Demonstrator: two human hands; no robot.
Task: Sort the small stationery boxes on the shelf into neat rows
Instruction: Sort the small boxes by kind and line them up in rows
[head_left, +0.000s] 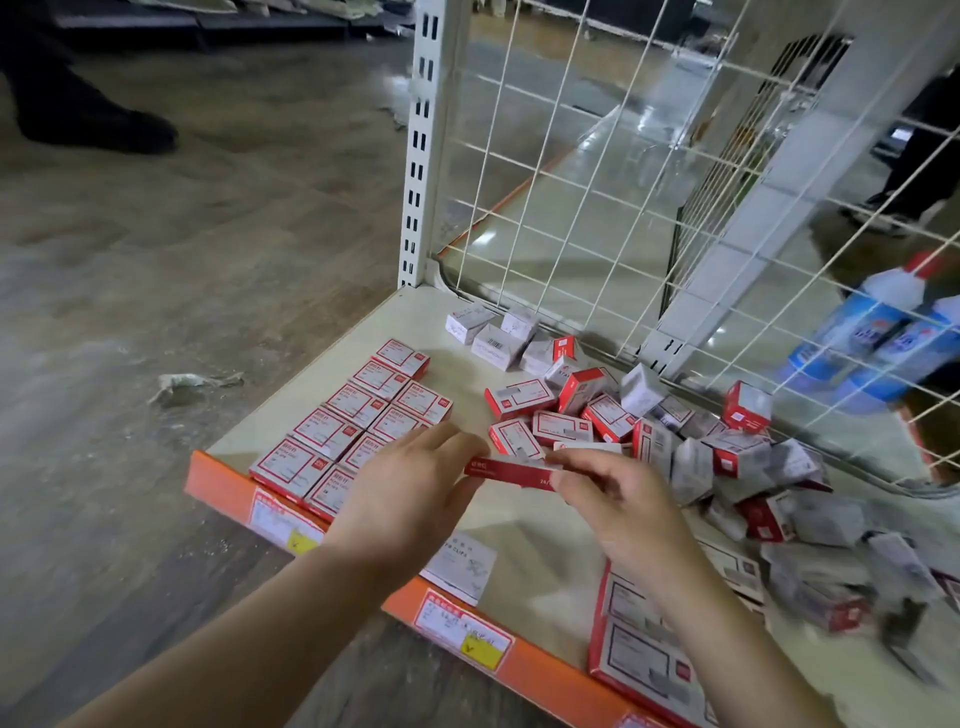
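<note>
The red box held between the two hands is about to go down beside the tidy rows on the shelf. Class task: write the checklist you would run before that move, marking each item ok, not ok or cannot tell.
1. Red box held: ok. The right hand pinches one end; the left hand touches the other.
2. Neat rows flat and aligned: ok, two columns lie flat at the shelf's left end.
3. Free slot in the rows: cannot tell, the left hand covers the near end.
4. Box facing matches the rows: not ok, its narrow red side faces up.
5. Loose pile clear of the rows: ok, bare shelf between.
</note>
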